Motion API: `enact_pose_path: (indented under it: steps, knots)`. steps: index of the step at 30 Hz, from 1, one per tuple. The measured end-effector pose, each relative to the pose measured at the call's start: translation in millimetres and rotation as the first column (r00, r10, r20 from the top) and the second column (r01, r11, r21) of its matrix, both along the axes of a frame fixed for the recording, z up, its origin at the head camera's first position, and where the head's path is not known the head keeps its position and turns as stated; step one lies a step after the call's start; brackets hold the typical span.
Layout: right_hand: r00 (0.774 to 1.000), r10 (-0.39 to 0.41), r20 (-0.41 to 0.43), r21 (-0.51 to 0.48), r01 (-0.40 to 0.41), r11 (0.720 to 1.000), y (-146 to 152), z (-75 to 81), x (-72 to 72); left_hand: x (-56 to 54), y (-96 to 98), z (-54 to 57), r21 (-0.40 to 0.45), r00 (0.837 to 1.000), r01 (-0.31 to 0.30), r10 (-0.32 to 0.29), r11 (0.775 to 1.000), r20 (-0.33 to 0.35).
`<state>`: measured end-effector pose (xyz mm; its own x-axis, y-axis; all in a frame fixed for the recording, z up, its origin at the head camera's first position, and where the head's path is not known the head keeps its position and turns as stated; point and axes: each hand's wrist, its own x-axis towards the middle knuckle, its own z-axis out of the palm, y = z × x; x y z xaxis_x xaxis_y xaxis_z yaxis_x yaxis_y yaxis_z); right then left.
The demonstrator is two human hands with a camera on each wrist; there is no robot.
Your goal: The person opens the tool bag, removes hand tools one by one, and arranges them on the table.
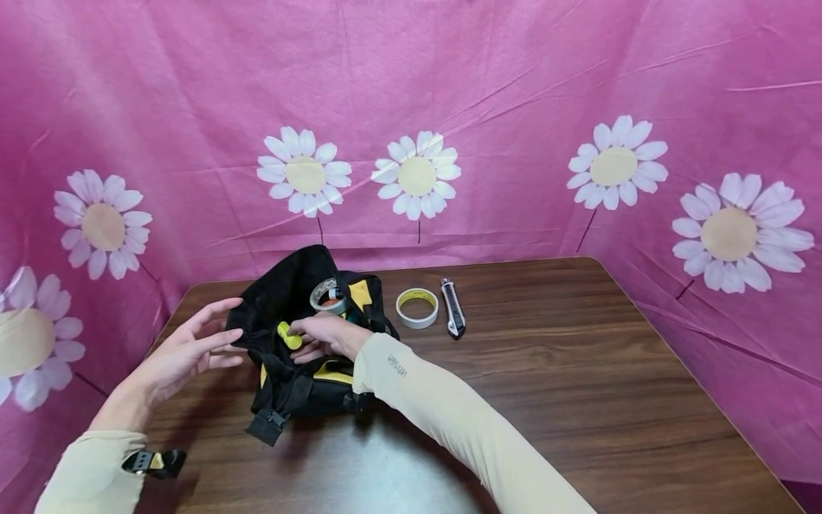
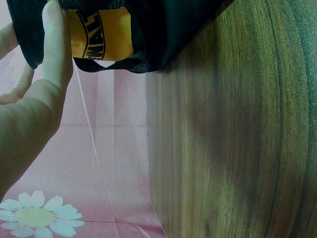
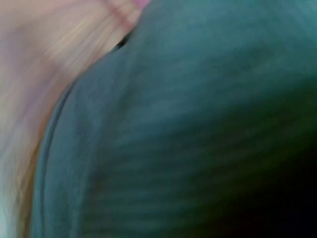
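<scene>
A black tool bag [image 1: 292, 285] with yellow patches stands open on the table, its raised flap leaning up at the back left. My left hand [image 1: 186, 350] pinches the bag's left edge; in the left wrist view, the fingers [image 2: 57, 44] lie on both sides of the black fabric. My right hand [image 1: 327, 335] reaches down into the bag and grips a yellow, round-ended handle [image 1: 289, 335], whose lower part is hidden. Behind that hand, a roll of tape [image 1: 317, 294] sits inside the bag. Dark, blurred bag fabric [image 3: 198, 124] fills most of the right wrist view.
Right of the bag, a second tape roll [image 1: 417, 323] lies on the wooden table [image 1: 546, 371], with a utility knife [image 1: 453, 307] beside it. A buckle strap [image 1: 266, 426] hangs from the bag's front. Pink flowered cloth [image 1: 488, 71] surrounds the table's back and sides.
</scene>
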<state>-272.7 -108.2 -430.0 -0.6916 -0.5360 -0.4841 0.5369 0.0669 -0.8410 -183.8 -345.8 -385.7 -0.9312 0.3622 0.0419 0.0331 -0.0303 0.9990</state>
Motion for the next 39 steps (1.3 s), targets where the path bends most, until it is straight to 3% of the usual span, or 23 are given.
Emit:
enact_pose_path:
  steps: [3,5,16,28,39]
  knots:
    - [0.991,-0.051,0.121,-0.100,0.064,0.993,2,3.1,-2.6,0.3,-0.3,0.4,0.001,1.000,-0.001,0.001,1.000,0.004]
    - [0.984,-0.082,0.160,-0.133,0.104,0.986,3,4.8,-3.8,0.4,0.0,0.9,0.000,1.000,0.000,0.000,1.000,0.007]
    - [0.985,-0.119,0.127,-0.194,0.142,0.971,11,12.3,-8.4,-3.3,2.7,-2.2,-0.028,1.000,-0.007,0.007,1.000,0.020]
    - [0.999,0.028,0.044,-0.166,-0.021,0.986,24,29.1,-11.9,-3.4,1.2,-2.9,-0.001,1.000,-0.001,0.001,1.000,0.005]
    - [0.985,0.170,-0.029,-0.165,-0.172,0.971,43,59.2,-4.9,-6.4,0.6,-2.6,0.006,1.000,0.025,-0.025,1.000,0.014]
